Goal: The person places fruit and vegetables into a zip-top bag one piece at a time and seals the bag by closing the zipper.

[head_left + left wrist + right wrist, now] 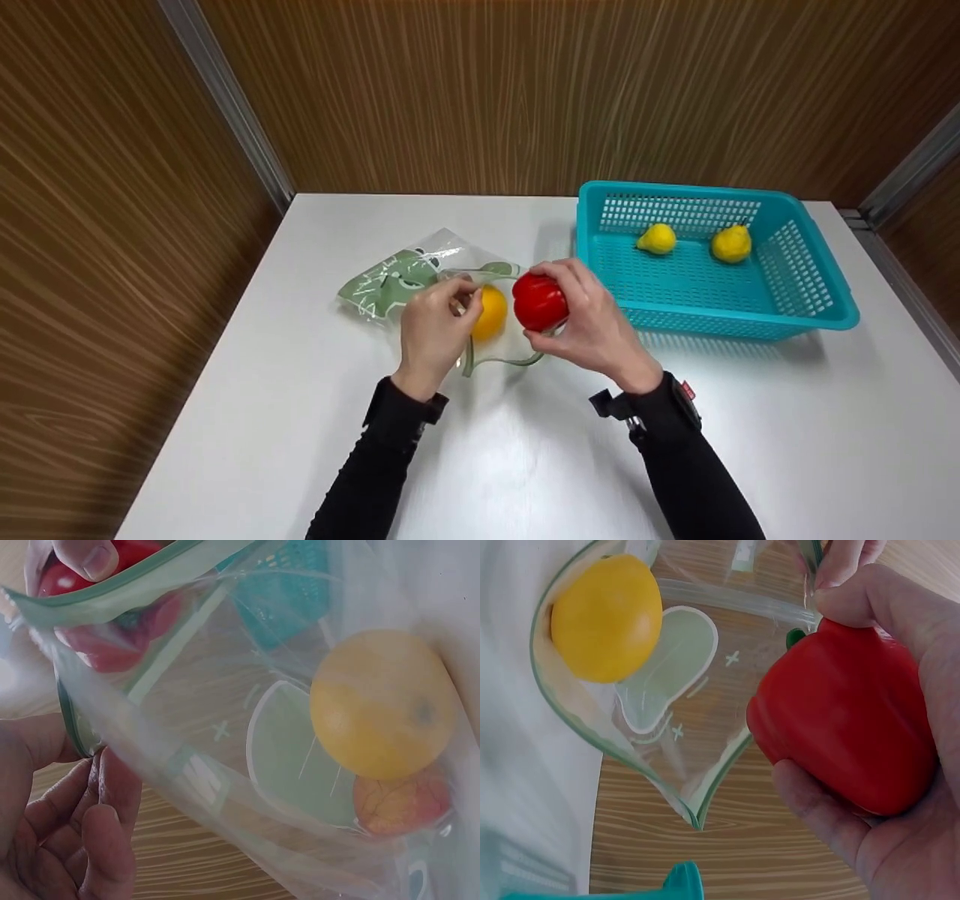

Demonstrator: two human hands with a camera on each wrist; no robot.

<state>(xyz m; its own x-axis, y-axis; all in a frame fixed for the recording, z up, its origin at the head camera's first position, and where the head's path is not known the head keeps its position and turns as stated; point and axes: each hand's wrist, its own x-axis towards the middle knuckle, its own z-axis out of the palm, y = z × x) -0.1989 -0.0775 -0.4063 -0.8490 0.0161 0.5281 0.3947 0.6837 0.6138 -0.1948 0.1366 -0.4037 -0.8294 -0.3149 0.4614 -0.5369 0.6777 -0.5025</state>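
Observation:
My right hand (596,322) grips a red bell pepper (539,301) with a green stem, held at the mouth of a clear zip bag (199,780) with green edging and a green printed figure. Thumb and fingers of my left hand (437,330) pinch the bag's rim near its mouth. Inside the bag lie a yellow-orange round fruit (607,619) and a smaller reddish-yellow fruit (403,802), which shows only in the left wrist view. Through the film, the left wrist view shows part of the pepper (120,630) just beyond the rim.
A turquoise plastic basket (720,322) stands at the right of the white table (285,420). Two yellow pears lie in it, one left (657,238) and one right (731,244). Wood-grain panels (450,97) rise behind and at the sides.

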